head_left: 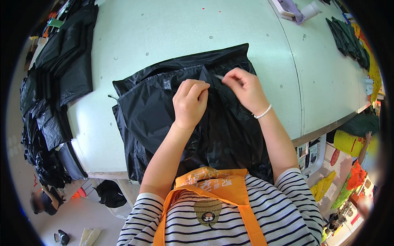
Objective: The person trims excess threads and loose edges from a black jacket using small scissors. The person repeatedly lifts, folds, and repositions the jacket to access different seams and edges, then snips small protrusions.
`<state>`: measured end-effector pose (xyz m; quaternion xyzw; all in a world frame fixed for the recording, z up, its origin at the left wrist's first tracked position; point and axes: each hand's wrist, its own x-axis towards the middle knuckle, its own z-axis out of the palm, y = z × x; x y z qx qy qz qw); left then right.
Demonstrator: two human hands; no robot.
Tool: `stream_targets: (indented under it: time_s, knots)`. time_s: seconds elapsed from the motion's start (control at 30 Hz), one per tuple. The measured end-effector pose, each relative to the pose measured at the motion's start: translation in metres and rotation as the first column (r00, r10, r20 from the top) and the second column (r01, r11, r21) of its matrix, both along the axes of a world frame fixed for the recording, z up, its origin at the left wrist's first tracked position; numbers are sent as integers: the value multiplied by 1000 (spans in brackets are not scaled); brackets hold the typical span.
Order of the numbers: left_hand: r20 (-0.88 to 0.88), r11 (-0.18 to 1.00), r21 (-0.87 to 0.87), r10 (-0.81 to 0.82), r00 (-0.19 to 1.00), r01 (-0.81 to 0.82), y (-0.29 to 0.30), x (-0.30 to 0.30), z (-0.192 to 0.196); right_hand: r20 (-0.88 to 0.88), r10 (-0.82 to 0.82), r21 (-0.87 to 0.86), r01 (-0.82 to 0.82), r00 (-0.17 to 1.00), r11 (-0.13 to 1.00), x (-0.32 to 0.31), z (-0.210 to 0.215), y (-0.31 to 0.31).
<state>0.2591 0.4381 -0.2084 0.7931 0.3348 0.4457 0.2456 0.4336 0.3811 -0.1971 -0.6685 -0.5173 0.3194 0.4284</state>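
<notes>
A thin, shiny black garment (147, 117) lies spread before me, its far edge rumpled and a short dark cord at its left side. My left hand (191, 102) is closed on the garment near its upper middle, pinching up a fold of cloth. Just to the right, my right hand (247, 91) has its fingers pinched together over the garment. From those fingers a small, thin pale object (218, 76) sticks out toward the fold; it is blurred, so its kind is unclear. A small pale label (167, 84) shows left of my left hand.
The garment rests on a pale green table (176, 24). Stacked black garments (72, 53) cover its left side. At the far right are a folded dark green garment (349, 41) and a purple cloth (293, 9) beside a white roll (312, 10). Other people are visible at both sides.
</notes>
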Motion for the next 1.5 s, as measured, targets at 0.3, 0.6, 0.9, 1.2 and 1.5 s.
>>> stream_targets:
  time_s: [0.3,0.6,0.9,1.2,1.5]
  knots:
    - [-305,613,-616,394,867,-495,-89,-190,-15,714,-420,-67,651,561,756,239,-150,-136]
    - [92,-12,-994,424,901,108,-185,-174,-53,226,-147,-22,156,963,988,36,-11,-77]
    - [427,193,-900,564,707,390,-155,-116,5,-143,782,-376,-764,607,524,-148,-41,-18]
    - [539,551,-720,61,840,422,-155,-174,3,-138,681,-291,-687,719,666,-117,-48,-37]
    - [-275,851,-206,423,864,-483,-107,-197,-51,501,124,119,-210,857,970,-37,-39,-137]
